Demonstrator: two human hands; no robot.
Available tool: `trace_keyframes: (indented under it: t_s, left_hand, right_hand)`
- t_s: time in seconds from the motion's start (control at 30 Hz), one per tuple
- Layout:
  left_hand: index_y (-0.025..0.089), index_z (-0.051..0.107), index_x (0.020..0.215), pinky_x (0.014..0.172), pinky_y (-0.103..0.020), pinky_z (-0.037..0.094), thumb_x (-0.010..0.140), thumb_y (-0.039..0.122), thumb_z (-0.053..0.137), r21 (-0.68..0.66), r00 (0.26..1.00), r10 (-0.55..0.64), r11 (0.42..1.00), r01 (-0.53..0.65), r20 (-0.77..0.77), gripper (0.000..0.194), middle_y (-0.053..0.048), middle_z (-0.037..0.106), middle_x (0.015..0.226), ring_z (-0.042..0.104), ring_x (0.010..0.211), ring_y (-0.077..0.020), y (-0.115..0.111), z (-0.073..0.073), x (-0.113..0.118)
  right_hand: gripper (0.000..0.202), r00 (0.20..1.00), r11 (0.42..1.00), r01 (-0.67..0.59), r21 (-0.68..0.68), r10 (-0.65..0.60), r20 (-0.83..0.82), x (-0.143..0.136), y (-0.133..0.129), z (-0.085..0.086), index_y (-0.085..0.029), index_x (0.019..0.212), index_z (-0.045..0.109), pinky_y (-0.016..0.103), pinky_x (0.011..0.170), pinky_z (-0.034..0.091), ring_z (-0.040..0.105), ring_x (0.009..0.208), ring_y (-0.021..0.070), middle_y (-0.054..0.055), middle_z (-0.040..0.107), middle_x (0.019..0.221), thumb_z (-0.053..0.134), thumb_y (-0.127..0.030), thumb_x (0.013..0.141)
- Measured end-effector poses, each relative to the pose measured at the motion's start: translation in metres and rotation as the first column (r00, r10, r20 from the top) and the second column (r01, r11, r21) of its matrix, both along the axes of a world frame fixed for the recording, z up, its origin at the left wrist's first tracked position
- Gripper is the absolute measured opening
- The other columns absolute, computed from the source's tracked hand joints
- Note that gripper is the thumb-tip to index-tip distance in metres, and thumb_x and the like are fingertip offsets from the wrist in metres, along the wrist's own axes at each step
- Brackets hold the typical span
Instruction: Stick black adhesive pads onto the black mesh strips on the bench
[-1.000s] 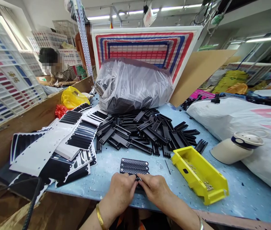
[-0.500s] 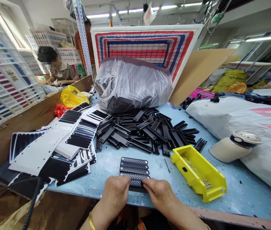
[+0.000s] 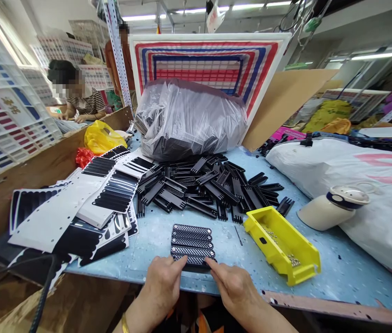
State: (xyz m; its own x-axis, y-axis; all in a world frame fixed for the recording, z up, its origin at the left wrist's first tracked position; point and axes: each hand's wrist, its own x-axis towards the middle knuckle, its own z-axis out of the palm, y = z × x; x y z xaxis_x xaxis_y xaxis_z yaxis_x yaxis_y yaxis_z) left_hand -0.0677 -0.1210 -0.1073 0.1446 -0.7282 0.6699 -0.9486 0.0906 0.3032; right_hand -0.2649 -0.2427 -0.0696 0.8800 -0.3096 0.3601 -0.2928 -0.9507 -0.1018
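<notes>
Several black bars with a textured top [image 3: 192, 241] lie side by side in a block near the table's front edge, with small silver dots at their ends. My left hand [image 3: 163, 280] is closed at the left end of the nearest bar [image 3: 193, 260], a fingertip pressing on it. At that bar's right end my right hand [image 3: 232, 282] is closed too, its fingertip on the corner. The undersides of my fingers are hidden. Right of the block lie a thin dark rod [image 3: 238, 236] and a yellow bin [image 3: 282, 245] holding small silver pieces [image 3: 293, 260].
Loose black bars [image 3: 196, 185] are heaped behind the block, before a plastic-wrapped bundle [image 3: 192, 120]. Sheets with black strips [image 3: 67, 222] cover the left side. A cream bottle [image 3: 327, 210] leans against a white sack [image 3: 365, 175] at right. A person [image 3: 81, 99] sits at the far left.
Both hands have stayed at the ends of the nearest bar, and their fingertips now reach further over its top. The whole view has shifted slightly.
</notes>
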Motion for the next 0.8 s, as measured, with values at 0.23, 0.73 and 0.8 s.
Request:
trace_keyframes:
  t_s: [0.23,0.73,0.8]
  left_hand:
    - [0.021,0.068,0.109,0.052,-0.031,0.043,0.081,0.005,0.042,0.068,1.000,0.017,0.998,-0.018,0.021,0.042,-0.004,0.065,0.065,0.062,0.053,-0.0207,0.002,-0.003,-0.001]
    - [0.022,0.068,0.112,0.049,-0.030,0.040,0.084,0.005,0.039,0.049,1.000,0.016,0.999,-0.016,0.000,0.044,-0.003,0.063,0.062,0.059,0.049,-0.0200,0.004,-0.006,0.000]
    - [0.022,0.068,0.113,0.049,-0.030,0.040,0.084,0.004,0.039,0.058,1.000,0.019,0.998,-0.018,-0.001,0.044,-0.003,0.063,0.062,0.060,0.051,-0.0199,0.004,-0.006,-0.001]
  right_hand:
    - [0.057,0.993,0.985,-0.024,-0.170,0.003,-0.121,-0.005,0.006,-0.003,-0.007,0.135,0.049,0.032,0.060,0.043,0.063,0.058,0.0195,0.006,0.065,0.072,0.031,0.005,0.082]
    - [0.048,0.991,0.997,0.078,0.027,-0.075,-0.109,-0.027,-0.007,-0.005,-0.011,0.130,0.061,0.031,0.059,0.051,0.067,0.059,0.0205,0.009,0.071,0.071,0.030,-0.010,0.093]
    - [0.044,0.989,0.976,0.131,0.176,-0.117,-0.087,-0.026,-0.007,-0.002,-0.014,0.126,0.065,0.031,0.066,0.055,0.071,0.069,0.0217,0.010,0.075,0.082,0.034,-0.019,0.096]
